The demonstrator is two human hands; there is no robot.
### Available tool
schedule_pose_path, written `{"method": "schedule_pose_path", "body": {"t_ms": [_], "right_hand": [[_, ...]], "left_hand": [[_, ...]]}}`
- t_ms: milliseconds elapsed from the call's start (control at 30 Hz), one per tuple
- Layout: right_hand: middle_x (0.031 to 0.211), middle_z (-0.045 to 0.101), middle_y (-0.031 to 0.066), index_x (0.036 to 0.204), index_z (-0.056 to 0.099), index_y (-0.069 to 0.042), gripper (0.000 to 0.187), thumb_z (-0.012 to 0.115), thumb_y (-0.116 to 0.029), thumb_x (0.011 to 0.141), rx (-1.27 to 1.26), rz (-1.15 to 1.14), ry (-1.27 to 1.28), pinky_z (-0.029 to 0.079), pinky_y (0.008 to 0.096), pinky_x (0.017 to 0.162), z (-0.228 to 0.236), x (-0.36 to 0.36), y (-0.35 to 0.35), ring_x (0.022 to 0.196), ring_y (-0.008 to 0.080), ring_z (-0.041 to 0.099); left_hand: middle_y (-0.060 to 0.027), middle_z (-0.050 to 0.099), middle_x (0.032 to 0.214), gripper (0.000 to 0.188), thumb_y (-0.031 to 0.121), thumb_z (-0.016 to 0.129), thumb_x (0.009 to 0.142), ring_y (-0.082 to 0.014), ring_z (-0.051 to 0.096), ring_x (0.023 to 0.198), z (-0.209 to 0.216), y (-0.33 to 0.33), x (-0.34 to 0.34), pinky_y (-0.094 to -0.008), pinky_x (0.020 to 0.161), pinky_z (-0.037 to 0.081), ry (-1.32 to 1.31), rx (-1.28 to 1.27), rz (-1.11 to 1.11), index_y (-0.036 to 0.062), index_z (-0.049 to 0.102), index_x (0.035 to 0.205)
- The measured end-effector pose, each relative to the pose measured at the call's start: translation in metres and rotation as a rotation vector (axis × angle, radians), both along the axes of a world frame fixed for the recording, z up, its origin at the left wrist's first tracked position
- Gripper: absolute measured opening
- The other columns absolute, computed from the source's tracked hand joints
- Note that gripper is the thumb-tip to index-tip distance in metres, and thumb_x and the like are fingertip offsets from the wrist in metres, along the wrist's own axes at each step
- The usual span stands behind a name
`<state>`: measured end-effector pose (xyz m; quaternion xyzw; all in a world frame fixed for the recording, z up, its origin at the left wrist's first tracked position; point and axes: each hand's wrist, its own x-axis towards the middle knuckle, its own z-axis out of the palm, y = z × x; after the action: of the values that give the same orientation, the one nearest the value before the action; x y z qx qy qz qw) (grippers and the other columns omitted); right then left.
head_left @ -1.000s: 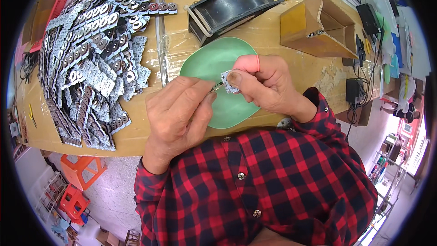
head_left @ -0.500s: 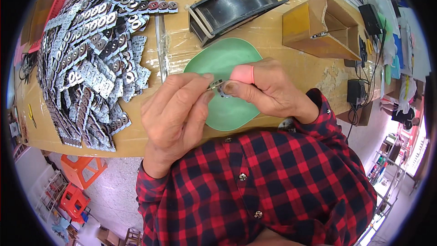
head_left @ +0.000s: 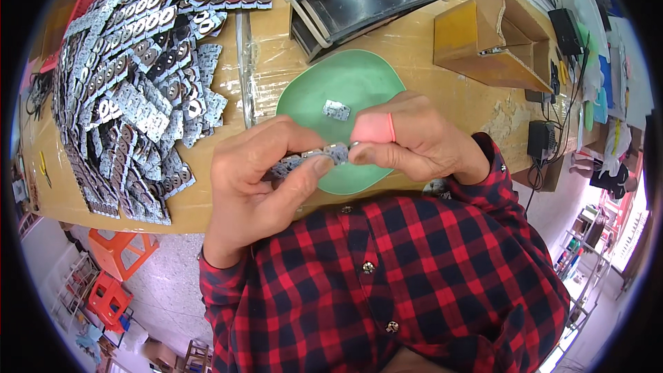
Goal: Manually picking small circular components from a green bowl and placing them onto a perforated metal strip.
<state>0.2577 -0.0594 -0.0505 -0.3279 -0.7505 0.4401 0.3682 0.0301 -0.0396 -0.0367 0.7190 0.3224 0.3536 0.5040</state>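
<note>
Board piece (head_left: pixel 337 110) newly lies in bowl (head_left: pixel 359 72), left fingers (head_left: pixel 302 183) and right fingers (head_left: pixel 394 157) pinching strip (head_left: pixel 284 167).

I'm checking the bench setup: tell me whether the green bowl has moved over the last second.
No, no clear shift either way: the green bowl keeps its rim beside the black tray's near corner.

Indoors, brightly lit, at my brown table (head_left: pixel 414 72).
On my left: pale speckled floor (head_left: pixel 176 276), orange stool (head_left: pixel 105 254), red stool (head_left: pixel 106 297) near it; right: metal shelving (head_left: pixel 585 283), bright glare.
</note>
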Motion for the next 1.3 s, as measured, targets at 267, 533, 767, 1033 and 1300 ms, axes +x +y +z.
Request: {"method": "schedule_pose_path", "body": {"t_ms": [267,533,767,1033,1300], "right_hand": [[0.065,0.056,0.0107,0.086,0.059,0.0,0.017,0.068,-0.014,0.089,-0.032,0.129,-0.061,0.039,0.036,0.048,0.001,0.0,-0.003,0.054,0.0306,0.055],[0.057,0.055,0.0014,0.088,0.06,0.001,0.013,0.06,-0.011,0.094,-0.814,0.076,0.28,0.032,0.0228,0.039,0.021,-0.003,-0.01,0.043,0.0073,0.048],[0.058,0.053,-0.0008,0.092,0.061,0.001,0.016,0.06,-0.014,0.096,-0.48,-0.193,0.185,0.032,0.0182,0.041,0.01,-0.009,-0.011,0.046,0.002,0.046],[0.062,0.055,-0.0022,0.091,0.063,-0.001,0.014,0.062,-0.014,0.095,-0.271,-0.198,0.06,0.033,0.0182,0.042,0.004,-0.009,-0.009,0.048,0.001,0.045],[0.063,0.055,-0.0033,0.09,0.063,-0.001,0.014,0.061,-0.015,0.095,-0.334,-0.212,0.057,0.032,0.0185,0.043,0.003,-0.01,-0.011,0.05,0.0007,0.045]], "left_hand": [[-0.0064,0.063,0.072,0.01,0.006,0.071,0.077,-0.009,0.054,0.056,0.003,-0.001,-0.002,-0.0223,0.051,0.038,0.003,-0.276,-0.144,-0.0027,0.066,0.081],[-0.0056,0.065,0.078,0.009,-0.002,0.07,0.083,-0.0098,0.062,0.066,-0.005,-0.015,0.006,-0.0206,0.059,0.048,-0.462,-0.636,-0.045,-0.0034,0.062,0.087],[-0.0137,0.068,0.084,0.017,-0.009,0.066,0.077,-0.0194,0.066,0.067,-0.016,-0.011,0.008,-0.026,0.058,0.05,-0.151,0.113,0.158,-0.0052,0.062,0.094],[-0.0168,0.065,0.086,0.034,-0.014,0.065,0.067,-0.0283,0.065,0.07,-0.03,-0.007,0.018,-0.0333,0.058,0.052,-0.052,0.585,0.212,-0.0029,0.063,0.1],[-0.0173,0.064,0.086,0.036,-0.015,0.065,0.067,-0.0284,0.065,0.07,-0.032,-0.009,0.02,-0.0337,0.059,0.052,-0.005,0.633,0.236,-0.0045,0.061,0.102]]}}
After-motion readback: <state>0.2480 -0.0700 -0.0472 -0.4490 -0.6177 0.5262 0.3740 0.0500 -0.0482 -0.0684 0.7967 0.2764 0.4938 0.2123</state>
